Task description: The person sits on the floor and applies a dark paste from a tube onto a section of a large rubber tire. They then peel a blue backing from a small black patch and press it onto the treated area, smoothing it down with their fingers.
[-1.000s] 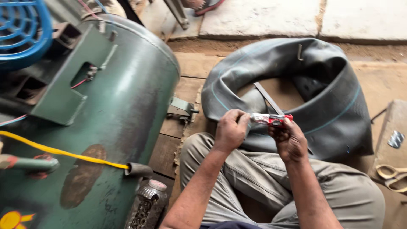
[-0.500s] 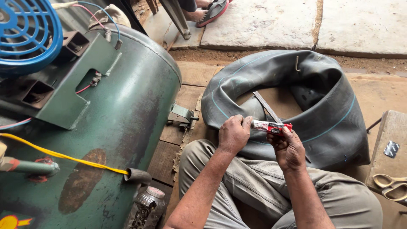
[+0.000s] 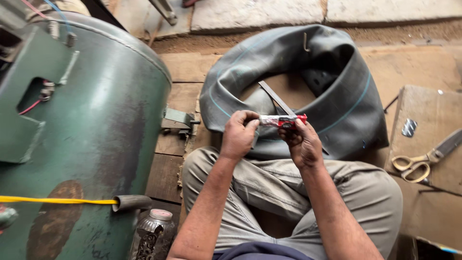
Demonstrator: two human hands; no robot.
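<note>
I hold a small red and silver tube (image 3: 280, 120) level in front of me with both hands. My left hand (image 3: 239, 136) pinches its left end, where the cap would be. My right hand (image 3: 302, 143) grips the red right end from below. Just beyond my hands a slack black rubber inner tube (image 3: 337, 91) lies folded on the wooden boards, with a flat metal strip (image 3: 275, 97) resting across its hollow. My bent knees in grey trousers (image 3: 269, 188) are under my forearms.
A big green steel tank (image 3: 96, 135) fills the left side, with a yellow hose (image 3: 53, 200) across it. A small embossed jar (image 3: 153, 233) stands by its base. At the right, scissors (image 3: 423, 161) and a small metal piece (image 3: 409, 127) lie on cardboard.
The view has swung a little right and down, so the blue fan guard has left the frame. My hands keep the tube in about the same place, fingers working at its left end.
</note>
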